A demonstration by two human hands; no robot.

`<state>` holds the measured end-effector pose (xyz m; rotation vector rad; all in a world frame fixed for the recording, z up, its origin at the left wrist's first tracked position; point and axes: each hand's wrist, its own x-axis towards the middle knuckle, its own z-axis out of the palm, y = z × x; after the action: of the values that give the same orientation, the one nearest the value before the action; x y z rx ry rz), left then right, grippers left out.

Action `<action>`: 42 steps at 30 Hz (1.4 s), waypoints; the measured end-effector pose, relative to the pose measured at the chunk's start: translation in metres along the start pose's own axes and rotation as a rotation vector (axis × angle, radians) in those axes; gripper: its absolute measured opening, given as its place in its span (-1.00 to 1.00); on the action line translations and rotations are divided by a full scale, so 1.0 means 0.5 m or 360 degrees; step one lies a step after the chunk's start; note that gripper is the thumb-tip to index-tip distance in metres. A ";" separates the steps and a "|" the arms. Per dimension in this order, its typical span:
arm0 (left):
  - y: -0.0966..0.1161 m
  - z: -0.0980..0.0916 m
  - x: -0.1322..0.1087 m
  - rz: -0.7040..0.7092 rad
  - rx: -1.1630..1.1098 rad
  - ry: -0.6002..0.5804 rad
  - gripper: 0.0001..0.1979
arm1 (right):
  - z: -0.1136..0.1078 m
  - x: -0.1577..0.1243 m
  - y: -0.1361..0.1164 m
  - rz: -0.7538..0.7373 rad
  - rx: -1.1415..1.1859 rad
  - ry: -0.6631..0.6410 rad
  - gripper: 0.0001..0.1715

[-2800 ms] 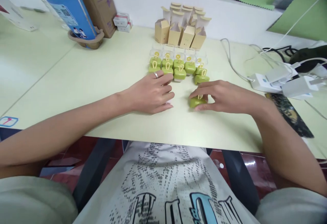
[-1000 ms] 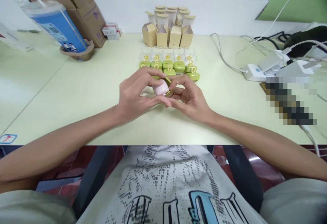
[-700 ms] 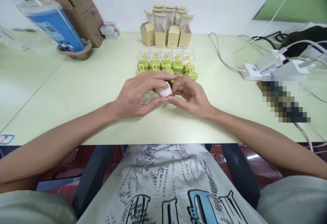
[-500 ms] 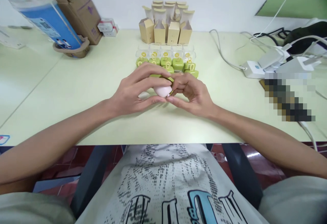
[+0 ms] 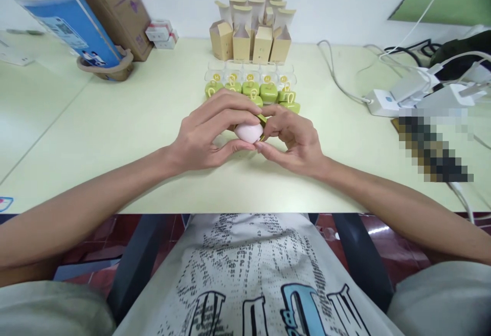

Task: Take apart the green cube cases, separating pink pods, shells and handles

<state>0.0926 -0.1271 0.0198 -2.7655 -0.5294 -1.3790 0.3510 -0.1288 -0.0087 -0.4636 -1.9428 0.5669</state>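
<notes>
I see L hand (image 5: 209, 134) gripping a pink piece (image 5: 248, 132), R hand (image 5: 293, 136) pinching the green bit (image 5: 262, 119) beside it, w/ green cases (image 5: 268, 92) just behind.

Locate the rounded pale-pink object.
In the head view, the pink object is central, between left hand and right hand, nearer the person than the glossy green cases.

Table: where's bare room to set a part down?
Left: broad patch between the blue cup and the left hand. Right: smaller patch between the right hand and the white power strip. Near edge: band between the forearms. Crowded: back centre, with green cases, clear cases and cardboard boxes; far right, with chargers.
</notes>
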 end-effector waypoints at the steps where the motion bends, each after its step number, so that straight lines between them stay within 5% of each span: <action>1: 0.002 0.001 0.001 0.0010 0.0005 0.0012 -0.71 | 0.001 0.002 -0.002 -0.0026 -0.0010 0.0001 -0.70; 9: -0.008 -0.014 0.004 0.0031 0.0007 -0.0065 -0.69 | 0.007 0.003 -0.008 -0.0085 0.0125 0.0003 -0.70; 19: -0.033 0.004 0.011 0.0302 -0.0094 0.0183 -0.66 | 0.016 -0.001 -0.005 -0.0185 0.0135 0.0001 -0.72; 23: -0.018 -0.006 0.017 0.0018 -0.0195 0.0042 -0.75 | 0.014 -0.004 -0.005 -0.0197 0.0094 0.0024 -0.76; 28: 0.005 -0.017 0.020 -0.0440 -0.0216 -0.0103 -0.49 | 0.011 -0.016 0.001 -0.0158 -0.0035 0.0009 -0.69; 35: 0.013 -0.006 -0.001 -0.0064 -0.0194 0.0158 -0.67 | 0.007 -0.013 -0.013 0.0054 0.0041 -0.0024 -0.28; 38: 0.015 -0.003 -0.004 -0.0249 -0.0211 0.0173 -0.61 | -0.005 -0.003 -0.024 0.0174 -0.0069 -0.0082 -0.16; 42: 0.018 0.006 -0.002 -0.0565 -0.0344 0.0160 -0.44 | -0.016 0.006 -0.031 0.0136 -0.0070 -0.0108 -0.23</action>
<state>0.0974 -0.1355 0.0185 -2.8452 -0.9580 -1.7281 0.3558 -0.1381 0.0055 -0.5638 -2.0107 0.6024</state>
